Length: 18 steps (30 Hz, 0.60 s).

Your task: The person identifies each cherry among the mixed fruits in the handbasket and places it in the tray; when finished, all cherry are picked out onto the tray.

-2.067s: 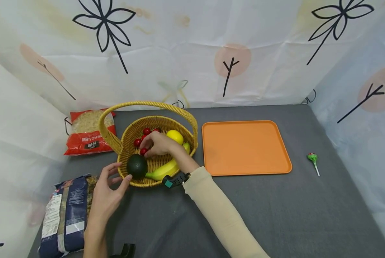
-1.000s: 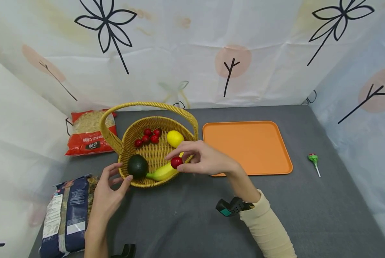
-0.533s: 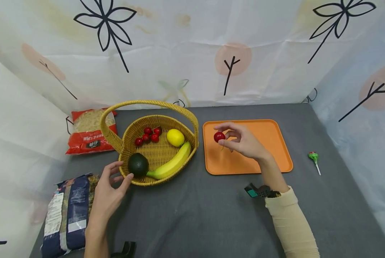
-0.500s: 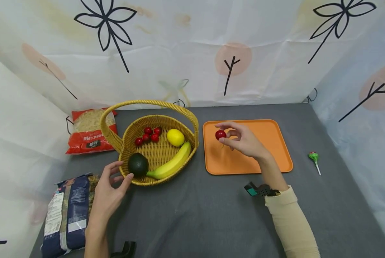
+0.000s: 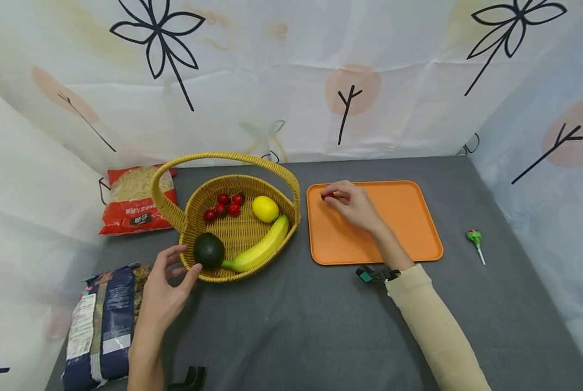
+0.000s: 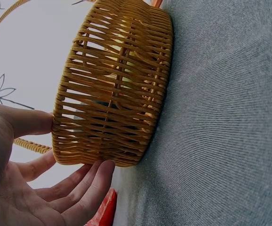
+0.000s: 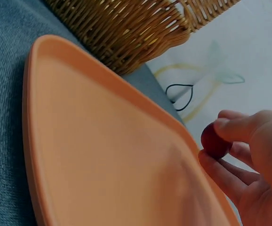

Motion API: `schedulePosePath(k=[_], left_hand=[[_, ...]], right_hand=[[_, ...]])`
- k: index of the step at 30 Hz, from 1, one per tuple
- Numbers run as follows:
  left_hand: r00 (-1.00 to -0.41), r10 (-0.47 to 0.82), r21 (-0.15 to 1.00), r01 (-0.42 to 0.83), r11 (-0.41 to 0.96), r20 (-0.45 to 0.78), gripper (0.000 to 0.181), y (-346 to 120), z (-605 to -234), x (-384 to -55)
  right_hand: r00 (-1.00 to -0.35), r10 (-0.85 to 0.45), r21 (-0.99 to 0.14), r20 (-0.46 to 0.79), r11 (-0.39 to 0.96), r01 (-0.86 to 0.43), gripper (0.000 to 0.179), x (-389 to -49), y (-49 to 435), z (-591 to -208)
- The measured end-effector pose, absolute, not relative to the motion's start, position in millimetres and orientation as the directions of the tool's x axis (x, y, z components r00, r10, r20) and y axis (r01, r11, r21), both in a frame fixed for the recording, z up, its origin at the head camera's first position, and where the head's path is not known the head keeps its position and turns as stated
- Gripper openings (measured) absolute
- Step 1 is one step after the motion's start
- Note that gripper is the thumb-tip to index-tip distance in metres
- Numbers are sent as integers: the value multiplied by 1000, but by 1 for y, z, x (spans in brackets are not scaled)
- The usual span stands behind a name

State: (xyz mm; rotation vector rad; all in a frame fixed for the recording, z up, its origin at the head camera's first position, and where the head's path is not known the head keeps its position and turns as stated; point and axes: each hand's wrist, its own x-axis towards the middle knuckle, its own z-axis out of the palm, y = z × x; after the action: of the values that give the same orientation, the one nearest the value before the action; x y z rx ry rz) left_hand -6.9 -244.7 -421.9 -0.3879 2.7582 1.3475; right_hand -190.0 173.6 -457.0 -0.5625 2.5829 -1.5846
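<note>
My right hand (image 5: 352,206) pinches a dark red cherry (image 7: 215,141) between thumb and fingers, over the far left part of the orange tray (image 5: 384,239). In the head view the fingers cover most of the cherry. My left hand (image 5: 166,290) holds the near left side of a yellow wicker basket (image 5: 242,178), thumb at the rim and fingers along the outer wall in the left wrist view. Inside the basket lie several red cherries (image 5: 234,209), a lemon (image 5: 265,209), a banana (image 5: 262,250) and a dark green avocado (image 5: 209,250).
A red bag (image 5: 137,212) of pale dry food lies behind the basket at left. Closer in lies a dark blue bag (image 5: 103,326), beside my left forearm. Right of the tray is a green-wrapped lollipop (image 5: 474,239). The basket's tall handle (image 5: 223,156) arches over it.
My right hand has lifted the cherry out of the basket, carried it right over the tray, then moved slightly back and lower with it. My left hand has stayed at the basket.
</note>
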Motion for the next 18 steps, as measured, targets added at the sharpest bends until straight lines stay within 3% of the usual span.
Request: schedulePosePath(k=[6,18], left_hand=[[-967,-206,774,-244,585,-149,65,-245,-423,-7],[-973,-177,801,-225,555,-151,64,-249,-425,-8]], right_hand=[[-928,-362,-851,85,458,-257,35,-197,165,-467],[-921,-364,-826,136,472,-309,42,-198,162,-476]])
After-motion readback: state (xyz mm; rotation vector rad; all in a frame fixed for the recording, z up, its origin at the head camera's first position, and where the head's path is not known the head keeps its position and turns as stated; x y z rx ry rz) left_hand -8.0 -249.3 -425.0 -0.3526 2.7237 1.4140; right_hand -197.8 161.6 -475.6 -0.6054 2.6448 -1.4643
